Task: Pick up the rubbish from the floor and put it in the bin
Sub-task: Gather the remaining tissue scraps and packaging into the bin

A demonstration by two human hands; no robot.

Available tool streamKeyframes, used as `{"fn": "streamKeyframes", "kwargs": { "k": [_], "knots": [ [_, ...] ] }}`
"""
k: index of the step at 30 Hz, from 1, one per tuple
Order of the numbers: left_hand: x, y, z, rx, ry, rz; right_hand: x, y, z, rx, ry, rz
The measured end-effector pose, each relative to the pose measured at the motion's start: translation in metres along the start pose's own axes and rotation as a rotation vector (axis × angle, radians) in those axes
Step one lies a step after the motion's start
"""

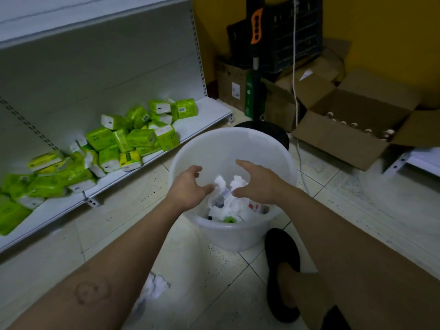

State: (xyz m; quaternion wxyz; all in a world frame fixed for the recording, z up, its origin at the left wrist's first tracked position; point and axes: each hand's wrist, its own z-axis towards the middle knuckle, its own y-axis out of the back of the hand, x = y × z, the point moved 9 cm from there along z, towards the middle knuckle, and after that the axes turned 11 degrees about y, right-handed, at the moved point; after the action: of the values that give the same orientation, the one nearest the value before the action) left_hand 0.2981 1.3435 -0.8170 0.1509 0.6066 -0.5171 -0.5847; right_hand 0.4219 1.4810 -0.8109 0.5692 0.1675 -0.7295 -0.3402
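Rubbish (234,206) mostly down inside the white plastic bin (232,148): crumpled paper and wrappers heaped on its bottom. Over the bin's mouth, left hand (190,186) and right hand (256,184), fingers loosely spread, gripping nothing. On the floor (214,294) on the near side of the bin, under the left forearm (114,265), one crumpled white paper scrap (156,285) left to collect. Likely feather-light, soft, crushable, not fragile; easiest pinched across its bulk with fingertips, anywhere.

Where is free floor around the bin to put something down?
Bare tiles lie between the shelf and the bin, and right of the bin toward the box. Crowded: fan base behind the bin, paper scraps in front.
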Motion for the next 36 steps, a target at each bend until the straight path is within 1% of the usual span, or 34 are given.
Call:
{"fn": "streamKeyframes", "kwargs": {
  "k": [2,4,7,11,15,18,22,26,28,31,34,36],
  "knots": [
    [0.008,-0.008,-0.005,0.037,-0.005,0.069,-0.009,-0.008,0.001,0.097,-0.025,-0.070],
    [0.017,-0.008,-0.013,0.053,-0.022,0.113,-0.010,-0.014,-0.001,0.135,-0.027,-0.095],
    [0.030,0.002,-0.027,0.035,-0.051,0.152,0.001,-0.019,-0.005,0.131,-0.017,-0.084],
    [0.056,0.030,-0.049,-0.005,-0.056,0.146,0.034,-0.027,-0.013,0.114,0.057,-0.070],
    [0.100,0.061,-0.070,-0.037,0.009,0.119,0.075,-0.047,-0.020,0.118,0.120,-0.036],
    [0.146,0.074,-0.085,-0.030,0.096,0.110,0.105,-0.075,-0.024,0.150,0.172,-0.073],
    [0.211,0.075,-0.102,0.022,0.227,0.084,0.138,-0.134,-0.026,0.290,0.268,-0.217],
    [0.270,0.062,-0.108,0.080,0.340,0.045,0.143,-0.205,-0.025,0.508,0.295,-0.358],
    [0.297,0.050,-0.106,0.116,0.397,0.023,0.133,-0.237,-0.024,0.607,0.278,-0.414],
    [0.338,0.026,-0.099,0.168,0.471,-0.016,0.103,-0.277,-0.017,0.735,0.166,-0.445],
    [0.374,-0.004,-0.092,0.226,0.526,-0.029,0.066,-0.309,-0.008,0.733,-0.016,-0.320],
    [0.396,-0.025,-0.087,0.264,0.552,-0.021,0.042,-0.335,-0.010,0.714,-0.085,-0.260]
  ]
}}
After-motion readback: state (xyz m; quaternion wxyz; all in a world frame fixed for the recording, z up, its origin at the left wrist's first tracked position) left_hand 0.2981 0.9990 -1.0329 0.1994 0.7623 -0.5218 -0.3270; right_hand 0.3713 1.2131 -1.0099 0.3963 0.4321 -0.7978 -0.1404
